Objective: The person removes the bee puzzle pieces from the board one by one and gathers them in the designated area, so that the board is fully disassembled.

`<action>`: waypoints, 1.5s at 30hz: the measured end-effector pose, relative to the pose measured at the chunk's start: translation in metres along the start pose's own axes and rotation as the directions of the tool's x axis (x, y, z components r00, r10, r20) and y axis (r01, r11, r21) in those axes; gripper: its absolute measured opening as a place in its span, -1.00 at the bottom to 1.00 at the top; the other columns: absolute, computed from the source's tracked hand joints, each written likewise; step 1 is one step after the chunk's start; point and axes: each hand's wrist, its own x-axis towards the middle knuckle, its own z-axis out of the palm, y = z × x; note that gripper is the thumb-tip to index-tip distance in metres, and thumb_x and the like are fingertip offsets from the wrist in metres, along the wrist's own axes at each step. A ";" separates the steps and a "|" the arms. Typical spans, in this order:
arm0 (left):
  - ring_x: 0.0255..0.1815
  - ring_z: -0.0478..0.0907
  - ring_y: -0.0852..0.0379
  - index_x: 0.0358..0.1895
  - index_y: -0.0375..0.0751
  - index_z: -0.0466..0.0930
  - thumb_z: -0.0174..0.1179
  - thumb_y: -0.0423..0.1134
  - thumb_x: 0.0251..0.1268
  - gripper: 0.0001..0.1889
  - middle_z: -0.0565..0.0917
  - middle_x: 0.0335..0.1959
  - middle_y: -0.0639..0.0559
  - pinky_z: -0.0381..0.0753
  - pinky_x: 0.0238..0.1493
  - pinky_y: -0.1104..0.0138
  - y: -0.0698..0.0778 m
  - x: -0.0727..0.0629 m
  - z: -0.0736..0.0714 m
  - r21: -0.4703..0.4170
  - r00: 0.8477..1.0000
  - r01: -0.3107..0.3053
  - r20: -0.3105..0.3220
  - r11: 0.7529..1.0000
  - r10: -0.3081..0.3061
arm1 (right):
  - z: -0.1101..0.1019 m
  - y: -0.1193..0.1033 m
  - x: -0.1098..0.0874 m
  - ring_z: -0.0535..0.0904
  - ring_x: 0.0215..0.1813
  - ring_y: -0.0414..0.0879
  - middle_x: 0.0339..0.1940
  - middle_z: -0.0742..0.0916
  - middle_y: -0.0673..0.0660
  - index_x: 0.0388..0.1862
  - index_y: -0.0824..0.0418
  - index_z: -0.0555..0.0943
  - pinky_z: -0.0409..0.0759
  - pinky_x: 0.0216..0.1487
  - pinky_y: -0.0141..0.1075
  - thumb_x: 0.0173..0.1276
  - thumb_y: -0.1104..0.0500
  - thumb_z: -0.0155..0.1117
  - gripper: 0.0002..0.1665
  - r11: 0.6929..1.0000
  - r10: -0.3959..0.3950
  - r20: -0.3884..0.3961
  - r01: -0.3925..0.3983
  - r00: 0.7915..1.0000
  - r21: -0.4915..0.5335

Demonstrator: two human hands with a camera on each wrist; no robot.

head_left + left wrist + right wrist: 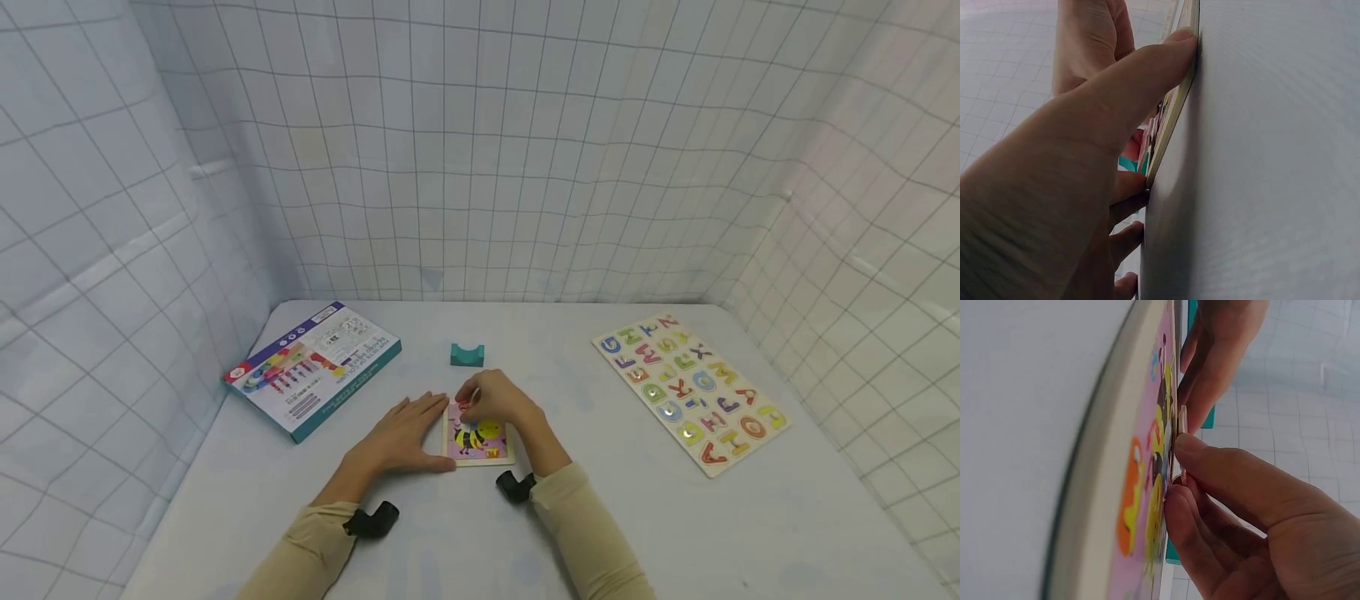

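A small square puzzle with a bee picture on pink [480, 447] lies in a pale wooden frame on the table. The left hand [401, 437] rests beside it, its fingers extended. Its thumb [1175, 53] touches the frame's near edge, and its index fingertip is at the far left corner. Over the upper part of the picture, the right hand [501, 398] pinches a thin puzzle piece [1184, 419] between thumb and fingers. In the right wrist view this piece stands edge-on, close to the picture's surface. The right fingers hide most of its face in the head view.
A flat printed box [322, 367] lies at the left. Behind the puzzle stands a teal block with a curved notch [467, 357]. A wooden board of colourful letters [690, 387] lies at the right. Grid-patterned cloth walls [465, 150] enclose the table's back and sides.
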 end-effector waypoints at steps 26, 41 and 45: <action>0.61 0.00 -0.07 0.53 -0.10 0.10 0.27 0.44 -0.06 0.12 0.14 0.57 -0.03 -0.06 0.60 -0.04 0.000 0.002 0.002 0.002 1.000 0.018 0.005 1.000 -0.018 | -0.030 0.029 -0.028 0.53 -0.28 -0.15 -0.32 0.72 0.00 -0.23 0.13 0.76 0.57 -0.28 -0.39 0.05 0.20 0.55 -0.75 0.996 0.086 -0.088 -0.086 0.992 0.001; 0.61 -0.02 -0.10 0.54 -0.13 0.08 0.27 0.42 -0.05 0.13 0.14 0.57 -0.05 -0.07 0.60 -0.06 -0.001 0.002 0.002 0.005 1.000 0.011 0.009 1.000 -0.011 | -0.046 0.057 -0.049 0.51 -0.30 -0.17 -0.37 0.71 -0.01 -0.30 0.13 0.77 0.53 -0.27 -0.37 0.01 0.25 0.56 -0.78 0.990 0.135 -0.131 -0.139 0.982 -0.023; 0.61 -0.03 -0.12 0.53 -0.15 0.08 0.28 0.41 -0.05 0.12 0.14 0.57 -0.07 -0.08 0.59 -0.08 -0.002 0.002 0.003 -0.008 1.000 0.003 0.006 1.000 -0.003 | -0.047 0.061 -0.052 0.53 -0.28 -0.16 -0.35 0.71 0.00 -0.29 0.13 0.76 0.55 -0.24 -0.35 0.02 0.25 0.55 -0.77 0.986 0.160 -0.132 -0.163 0.978 -0.017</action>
